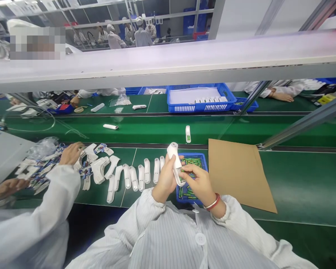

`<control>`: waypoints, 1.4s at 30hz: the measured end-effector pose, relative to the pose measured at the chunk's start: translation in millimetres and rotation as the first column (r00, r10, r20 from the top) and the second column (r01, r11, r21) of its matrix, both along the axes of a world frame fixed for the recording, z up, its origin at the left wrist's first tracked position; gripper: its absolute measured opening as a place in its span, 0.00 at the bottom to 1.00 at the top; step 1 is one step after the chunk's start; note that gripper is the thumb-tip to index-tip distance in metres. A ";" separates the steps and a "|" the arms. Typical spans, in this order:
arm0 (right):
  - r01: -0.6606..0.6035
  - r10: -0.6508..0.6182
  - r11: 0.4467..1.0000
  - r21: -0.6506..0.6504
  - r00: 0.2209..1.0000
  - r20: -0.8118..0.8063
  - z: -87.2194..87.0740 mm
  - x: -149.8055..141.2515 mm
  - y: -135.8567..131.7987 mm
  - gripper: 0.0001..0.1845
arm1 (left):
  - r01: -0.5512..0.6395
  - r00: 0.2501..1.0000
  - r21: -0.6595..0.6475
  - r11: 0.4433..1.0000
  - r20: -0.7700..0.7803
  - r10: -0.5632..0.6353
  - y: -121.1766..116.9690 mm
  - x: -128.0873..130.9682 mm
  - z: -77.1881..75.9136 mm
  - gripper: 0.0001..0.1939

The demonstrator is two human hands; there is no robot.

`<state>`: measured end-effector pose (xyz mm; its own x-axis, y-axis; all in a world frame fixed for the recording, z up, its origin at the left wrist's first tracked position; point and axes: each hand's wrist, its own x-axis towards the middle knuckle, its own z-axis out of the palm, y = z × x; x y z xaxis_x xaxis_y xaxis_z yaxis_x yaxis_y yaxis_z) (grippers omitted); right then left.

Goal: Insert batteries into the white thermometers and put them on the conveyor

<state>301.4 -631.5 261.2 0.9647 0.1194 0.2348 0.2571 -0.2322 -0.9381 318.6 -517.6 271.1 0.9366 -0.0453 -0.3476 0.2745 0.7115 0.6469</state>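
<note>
My left hand (166, 177) is wrapped round a white handheld thermometer (173, 151), tilted, with the open battery compartment in its handle facing up. The fingertips of my right hand (197, 181) are pinched at that compartment, on a green battery (181, 170) that is mostly hidden by the fingers. Behind and below both hands lies a blue tray (204, 160) holding many loose green batteries (189, 193). Left of my hands, several more white thermometers (141, 177) stand in a row on the green table.
A cardboard sheet (240, 175) lies to the right. On the belt ahead are two thermometers (187, 133) (110, 127). At left, a co-worker's hand (70, 153) touches white shells (99, 170). A blue basket (201, 108) stands beyond; a metal post (302, 121) slants at right.
</note>
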 end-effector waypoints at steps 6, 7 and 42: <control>0.003 0.044 0.976 -0.217 0.977 0.210 -3.4 -0.7 1.8 0.06 | 0.036 0.999 0.042 0.998 -0.004 -0.036 -1.8 -1.6 -3.2 0.15; 0.008 0.054 0.969 -0.249 0.969 0.241 -4.9 -1.6 1.9 0.07 | 0.031 0.999 0.057 0.998 -0.011 -0.031 -2.1 -1.7 -3.6 0.15; -0.148 0.146 0.988 0.046 0.988 0.046 -20.2 1.4 -15.0 0.08 | -0.114 0.979 0.094 0.989 -0.161 0.128 6.6 13.8 -16.2 0.11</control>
<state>302.8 -646.4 241.0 0.9265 0.2468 0.2841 0.3247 -0.1430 -0.9349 332.4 -511.0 254.9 0.8621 0.1009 -0.4965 0.2982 0.6913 0.6582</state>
